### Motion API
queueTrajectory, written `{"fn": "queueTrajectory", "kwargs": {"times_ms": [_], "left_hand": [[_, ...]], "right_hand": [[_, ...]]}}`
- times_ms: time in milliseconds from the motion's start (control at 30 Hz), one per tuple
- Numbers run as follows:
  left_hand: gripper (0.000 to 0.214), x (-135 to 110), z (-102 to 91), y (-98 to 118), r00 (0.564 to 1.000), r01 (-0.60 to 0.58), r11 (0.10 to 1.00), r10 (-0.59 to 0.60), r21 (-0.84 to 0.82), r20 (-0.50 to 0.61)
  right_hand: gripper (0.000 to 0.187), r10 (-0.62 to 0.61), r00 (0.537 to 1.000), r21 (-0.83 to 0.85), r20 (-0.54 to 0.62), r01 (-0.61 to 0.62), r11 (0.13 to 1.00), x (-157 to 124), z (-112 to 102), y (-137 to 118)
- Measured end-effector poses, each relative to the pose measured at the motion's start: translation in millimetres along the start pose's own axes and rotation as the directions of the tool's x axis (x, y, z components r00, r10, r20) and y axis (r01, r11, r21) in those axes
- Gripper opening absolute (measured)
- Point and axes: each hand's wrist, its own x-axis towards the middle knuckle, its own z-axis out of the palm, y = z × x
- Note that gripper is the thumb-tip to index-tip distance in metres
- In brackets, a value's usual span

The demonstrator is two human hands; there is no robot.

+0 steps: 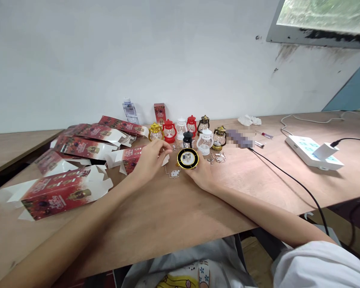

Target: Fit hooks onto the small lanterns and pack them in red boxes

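My right hand (203, 175) is wrapped round a small gold-rimmed lantern (188, 159), tipped so that its round base with a black ring and pale centre faces me. Just left of it is my left hand (154, 159), thumb and fingers pinched together; whatever they may hold is hidden or too small to make out. Beneath and beside the hands lie flat cut-out pieces (174, 173) with thin outlines. Behind stand several mini lanterns: a black one (187, 140), a white one (205, 142), a bronze one (219, 139), a red one (169, 131) and a gold one (155, 131).
Red printed boxes (60, 192) with open flaps are heaped at the left. A water bottle (129, 111) and an upright red box (160, 113) stand by the wall. Right are crumpled tissue (249, 120), a screwdriver (267, 135), a power strip (310, 152) and a black cable (291, 175).
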Motion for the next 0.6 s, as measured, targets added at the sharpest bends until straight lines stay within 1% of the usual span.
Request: {"fn": "queueTrajectory", "kwargs": {"times_ms": [33, 67, 100, 167, 233, 300, 400, 500, 600], "left_hand": [[0.011, 1.6, -7.1, 9.4, 0.996, -0.033, 0.999, 0.03, -0.028, -0.085], [0.011, 2.0, -13.0, 18.9, 0.988, -0.079, 0.996, 0.071, -0.051, -0.139], [0.01, 1.6, -17.3, 27.6, 0.977, -0.141, 0.988, 0.128, -0.069, -0.169], [0.01, -1.3, -20.3, 40.0, 0.953, -0.266, 0.96, 0.248, -0.087, -0.173], [0.01, -4.7, -17.1, 44.1, 0.929, -0.348, 0.931, 0.327, -0.107, -0.176], [0.01, -6.9, -11.2, 41.3, 0.917, -0.378, 0.919, 0.354, -0.117, -0.184], [0.01, -8.0, -3.9, 33.3, 0.916, -0.381, 0.919, 0.361, -0.099, -0.175], [0.013, -8.4, -1.5, 29.7, 0.919, -0.38, 0.923, 0.369, -0.059, -0.142], [0.014, -9.3, -1.1, 30.6, 0.925, -0.366, 0.931, 0.361, -0.022, -0.119]], "right_hand": [[0.034, -0.006, 1.0, -0.007, 0.005, 0.006, 1.0, -0.3, -0.2, -0.2], [0.033, -0.013, 1.0, -0.014, 0.012, 0.014, 1.0, -0.8, -0.4, -0.6], [0.033, -0.021, 1.0, -0.019, 0.021, 0.022, 1.0, -1.4, -0.7, -1.2], [0.032, -0.04, 0.998, -0.025, 0.041, 0.041, 0.999, -2.7, -1.3, -2.5], [0.031, -0.067, 0.996, -0.024, 0.056, 0.069, 0.997, -4.0, -1.5, -3.7], [0.029, -0.096, 0.993, -0.021, 0.066, 0.097, 0.995, -4.8, -1.3, -4.0], [0.027, -0.11, 0.992, -0.016, 0.066, 0.111, 0.994, -5.0, -0.7, -3.4], [0.028, -0.097, 0.993, -0.019, 0.061, 0.098, 0.995, -4.7, -0.5, -2.7], [0.028, -0.097, 0.993, -0.032, 0.061, 0.099, 0.995, -4.7, -0.8, -2.7]]}}
